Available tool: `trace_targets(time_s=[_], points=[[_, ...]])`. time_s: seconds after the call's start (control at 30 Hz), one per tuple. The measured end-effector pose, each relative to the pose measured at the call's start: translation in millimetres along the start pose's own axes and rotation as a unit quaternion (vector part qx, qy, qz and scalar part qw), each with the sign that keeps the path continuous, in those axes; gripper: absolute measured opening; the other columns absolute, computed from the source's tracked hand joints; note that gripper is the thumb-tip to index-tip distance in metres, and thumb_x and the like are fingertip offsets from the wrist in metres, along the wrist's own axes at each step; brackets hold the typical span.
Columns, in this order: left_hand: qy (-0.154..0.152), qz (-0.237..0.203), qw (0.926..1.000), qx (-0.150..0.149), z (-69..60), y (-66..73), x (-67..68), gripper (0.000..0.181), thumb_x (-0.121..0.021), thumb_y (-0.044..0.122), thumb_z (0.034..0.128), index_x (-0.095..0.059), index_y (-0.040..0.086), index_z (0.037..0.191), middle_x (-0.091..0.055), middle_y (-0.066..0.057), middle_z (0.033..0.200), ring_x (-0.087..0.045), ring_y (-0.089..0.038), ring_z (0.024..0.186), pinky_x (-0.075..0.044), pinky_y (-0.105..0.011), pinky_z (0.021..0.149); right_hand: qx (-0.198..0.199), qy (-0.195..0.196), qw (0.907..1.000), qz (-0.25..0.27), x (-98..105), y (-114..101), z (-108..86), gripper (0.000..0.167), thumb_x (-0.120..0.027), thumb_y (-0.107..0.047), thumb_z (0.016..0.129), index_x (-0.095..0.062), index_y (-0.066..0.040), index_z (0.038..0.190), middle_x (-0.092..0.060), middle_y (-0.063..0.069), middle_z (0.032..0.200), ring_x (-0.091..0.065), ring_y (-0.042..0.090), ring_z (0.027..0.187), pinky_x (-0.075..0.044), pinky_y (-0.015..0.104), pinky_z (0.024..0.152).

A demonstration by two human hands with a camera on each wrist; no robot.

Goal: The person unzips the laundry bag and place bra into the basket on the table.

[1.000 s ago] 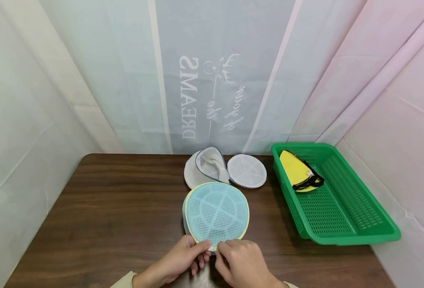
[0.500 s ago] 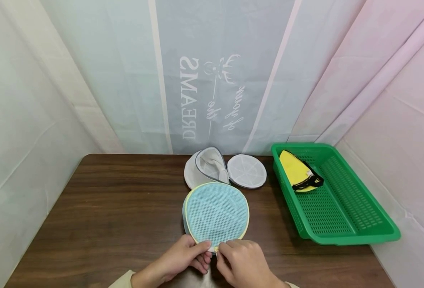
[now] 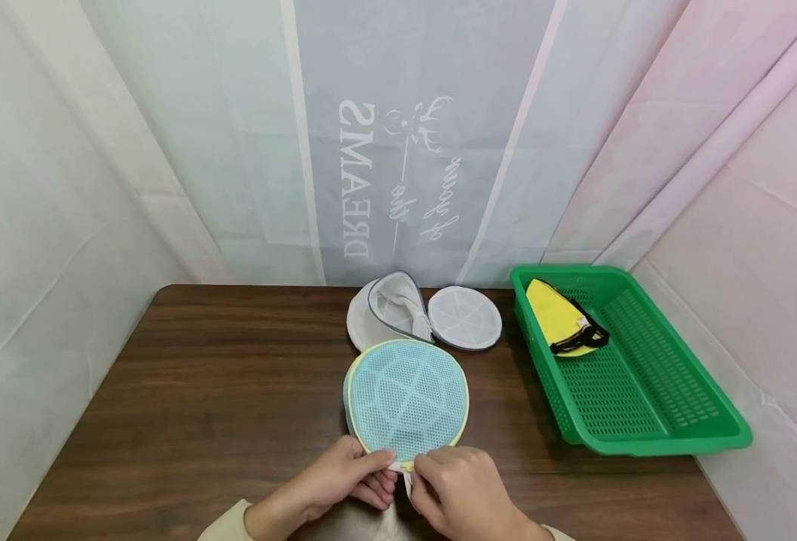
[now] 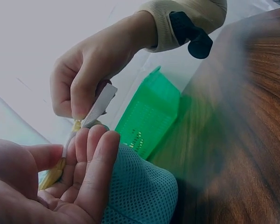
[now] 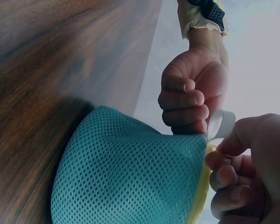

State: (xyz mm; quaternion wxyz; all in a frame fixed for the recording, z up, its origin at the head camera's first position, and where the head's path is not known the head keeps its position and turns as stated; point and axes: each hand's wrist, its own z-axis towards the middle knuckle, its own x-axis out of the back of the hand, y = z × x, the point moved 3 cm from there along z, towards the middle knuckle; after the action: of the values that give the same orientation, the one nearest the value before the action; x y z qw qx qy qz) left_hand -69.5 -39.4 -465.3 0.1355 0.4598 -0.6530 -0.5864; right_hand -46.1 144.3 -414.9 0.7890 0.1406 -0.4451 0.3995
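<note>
A round blue mesh bag (image 3: pixel 408 398) with yellow trim stands on the table near its front edge, its mesh side also showing in the right wrist view (image 5: pixel 126 172). My left hand (image 3: pixel 337 477) pinches the near rim, thumb on top and fingers curled beneath. Just right of it, my right hand (image 3: pixel 466 488) pinches the yellow trim at the zipper end. A loose white zipper-tape end (image 4: pixel 100 106) sticks out between the hands. The small part inside the right fingertips is hidden.
Behind the blue bag lie an open white mesh bag (image 3: pixel 398 304) and a round white mesh piece (image 3: pixel 464 318). To the right, a green basket (image 3: pixel 662 447) holds a yellow item with black straps (image 3: pixel 553 315). Curtains stand behind the wooden table (image 3: pixel 222 376).
The right hand has shifted very slightly to the right, and more yellow trim and white tape show between the hands. Both hands keep their grip on the rim.
</note>
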Motion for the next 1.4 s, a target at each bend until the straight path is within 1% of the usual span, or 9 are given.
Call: trace_targets(time_s=[0.1, 0.23, 0.43, 0.67, 0.9, 1.1, 1.3, 1.4], points=[[0.001, -0.001, 1.0, -0.002, 0.3, -0.4, 0.7, 0.037, -0.056, 0.018, 0.1047, -0.067, -0.014, 0.088, -0.067, -0.005, 0.071, -0.07, -0.012, 0.066, -0.061, -0.024, 0.064, 0.005, 0.005, 1.0, -0.002, 1.1, 2.7, -0.8, 0.036, -0.072, -0.014, 0.07, -0.039, -0.025, 0.062, -0.026, -0.019, 0.058, -0.02, -0.007, 0.055, -0.014, 0.009, 0.048], [0.001, -0.005, 1.0, -0.001, 0.4, -1.0, 0.6, 0.037, -0.055, 0.017, 0.1048, -0.067, -0.013, 0.088, -0.067, -0.005, 0.07, -0.07, -0.012, 0.066, -0.061, -0.024, 0.064, 0.002, 0.001, 1.0, -0.001, 3.2, 4.8, -1.4, 0.036, -0.072, -0.013, 0.069, -0.039, -0.025, 0.062, -0.025, -0.019, 0.059, -0.019, -0.007, 0.055, -0.014, 0.009, 0.048], [0.0, -0.007, 1.0, -0.001, -0.1, -0.1, 1.1, 0.036, -0.054, 0.017, 0.1052, -0.066, -0.012, 0.088, -0.066, -0.005, 0.07, -0.069, -0.012, 0.065, -0.061, -0.023, 0.064, -0.026, -0.012, 0.9996, -0.003, 8.4, 8.2, -2.7, 0.038, -0.072, -0.013, 0.07, -0.037, -0.026, 0.062, -0.023, -0.019, 0.059, -0.018, -0.007, 0.055, -0.013, 0.009, 0.048], [0.001, -0.009, 1.0, 0.001, -0.8, -0.2, 1.5, 0.034, -0.054, 0.016, 0.1049, -0.066, -0.01, 0.087, -0.066, -0.005, 0.07, -0.069, -0.012, 0.065, -0.061, -0.025, 0.064, -0.057, -0.028, 0.9978, -0.019, 13.4, 13.9, -7.3, 0.032, -0.067, -0.016, 0.074, -0.04, -0.024, 0.06, -0.022, -0.02, 0.06, -0.019, -0.007, 0.054, -0.015, 0.01, 0.048], [0.001, -0.01, 0.9999, 0.002, -1.5, 0.2, 1.6, 0.034, -0.054, 0.016, 0.1049, -0.066, -0.01, 0.087, -0.066, -0.005, 0.07, -0.069, -0.012, 0.065, -0.061, -0.025, 0.064, -0.061, -0.008, 0.9979, -0.022, 17.0, 19.4, -9.2, 0.036, -0.07, -0.012, 0.07, -0.038, -0.027, 0.061, -0.024, -0.021, 0.059, -0.021, -0.01, 0.053, -0.015, 0.008, 0.047], [0.0, -0.01, 0.9999, 0.006, -1.9, 0.9, 1.5, 0.033, -0.054, 0.017, 0.1047, -0.066, -0.008, 0.086, -0.066, -0.005, 0.069, -0.069, -0.012, 0.065, -0.061, -0.025, 0.064, -0.062, 0.01, 0.9975, -0.033, 17.5, 25.7, -12.2, 0.036, -0.071, -0.012, 0.067, -0.039, -0.029, 0.06, -0.024, -0.022, 0.059, -0.02, -0.009, 0.053, -0.013, 0.008, 0.048], [-0.007, -0.011, 0.9999, 0.005, -2.3, 0.5, 2.2, 0.033, -0.054, 0.016, 0.1049, -0.066, -0.008, 0.087, -0.066, -0.005, 0.07, -0.069, -0.012, 0.066, -0.062, -0.025, 0.065, -0.091, 0.009, 0.9949, -0.043, 20.7, 31.2, -13.7, 0.039, -0.07, -0.013, 0.068, -0.037, -0.03, 0.058, -0.022, -0.022, 0.058, -0.018, -0.009, 0.052, -0.012, 0.009, 0.047], [-0.009, -0.012, 0.9999, 0.005, -2.1, -0.1, 2.4, 0.033, -0.054, 0.016, 0.1049, -0.066, -0.01, 0.088, -0.066, -0.005, 0.07, -0.069, -0.012, 0.066, -0.062, -0.025, 0.065, -0.099, 0.012, 0.9937, -0.051, 23.1, 34.0, -14.1, 0.039, -0.07, -0.012, 0.068, -0.036, -0.03, 0.058, -0.021, -0.022, 0.059, -0.019, -0.009, 0.052, -0.012, 0.01, 0.047]])
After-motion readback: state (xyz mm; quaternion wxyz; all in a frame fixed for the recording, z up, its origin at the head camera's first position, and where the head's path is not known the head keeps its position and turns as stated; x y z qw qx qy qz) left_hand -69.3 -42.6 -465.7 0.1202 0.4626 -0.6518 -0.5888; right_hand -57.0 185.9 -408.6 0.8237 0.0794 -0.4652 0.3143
